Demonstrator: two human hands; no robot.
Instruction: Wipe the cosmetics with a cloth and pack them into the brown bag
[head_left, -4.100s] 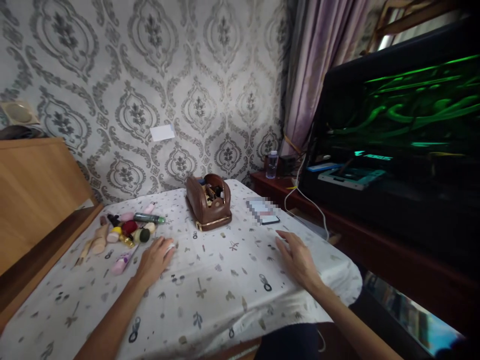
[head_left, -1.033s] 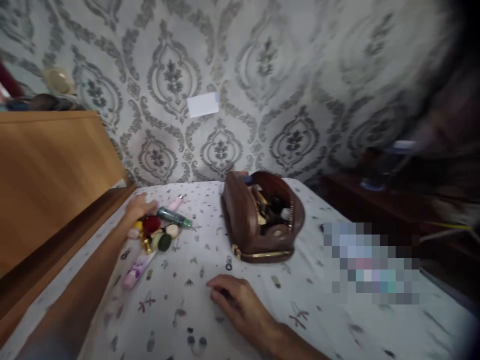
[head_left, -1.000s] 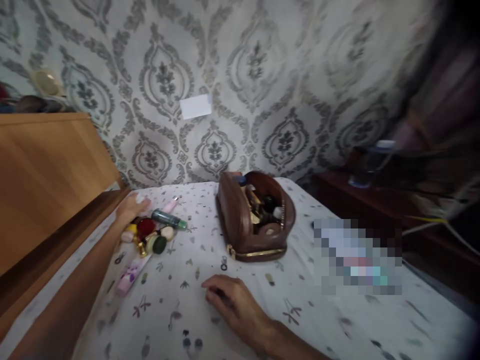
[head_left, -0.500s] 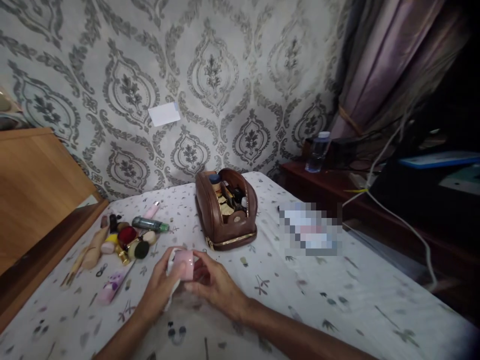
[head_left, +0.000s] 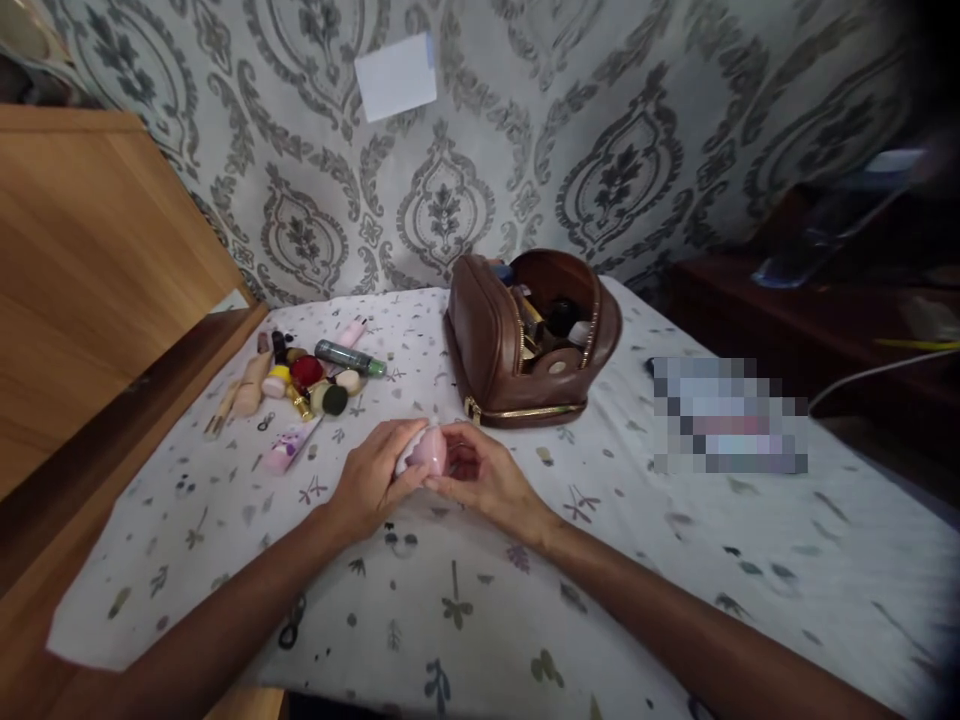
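A small pink jar (head_left: pixel 430 452) is held between both hands, in front of the brown bag. My left hand (head_left: pixel 375 470) wraps round its left side, with something white, perhaps a wipe, between palm and jar. The fingers of my right hand (head_left: pixel 491 475) are curled against the jar's right side. Just behind, the brown leather bag (head_left: pixel 487 340) stands unzipped, with several cosmetics inside. To the left lies a group of cosmetics, among them a green-capped bottle (head_left: pixel 349 357), a red round item (head_left: pixel 307 373) and a pink tube with purple print (head_left: pixel 289 446).
A white patterned cloth (head_left: pixel 480 620) covers the surface. At the left rises a wooden panel (head_left: pixel 105 260). A blurred-out flat object (head_left: pixel 727 415) lies to the right, near a white cable (head_left: pixel 870 368). The patterned wall carries a white card (head_left: pixel 397 77).
The camera view has tilted down and shifted left, so the bag and cosmetics appear further right and higher. Both hands still hold the pink jar, which is now turned to a different angle.
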